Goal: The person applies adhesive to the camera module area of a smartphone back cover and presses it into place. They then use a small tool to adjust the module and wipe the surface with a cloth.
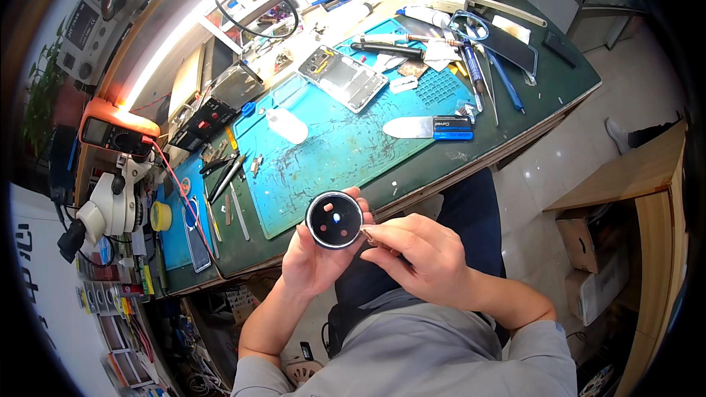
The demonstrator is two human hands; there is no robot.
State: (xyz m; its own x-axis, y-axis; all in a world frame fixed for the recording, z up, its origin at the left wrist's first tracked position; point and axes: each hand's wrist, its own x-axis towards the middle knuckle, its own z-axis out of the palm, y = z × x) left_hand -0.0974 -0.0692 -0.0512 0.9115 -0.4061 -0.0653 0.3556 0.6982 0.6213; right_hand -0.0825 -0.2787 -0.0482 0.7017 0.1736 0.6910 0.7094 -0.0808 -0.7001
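My left hand cups a round black disc with a silver rim, held face up just in front of the bench edge. The disc's dark face shows small reddish spots and a bright reflection. My right hand pinches a thin small tool or part at the disc's right rim; what it is stays too small to tell. Both hands hover over my lap, below the green work mat.
On the mat lie an opened phone frame, a white squeeze bottle and a blue-handled scraper. Tweezers and several hand tools sit at the left, a microscope and orange multimeter beyond. A wooden shelf stands right.
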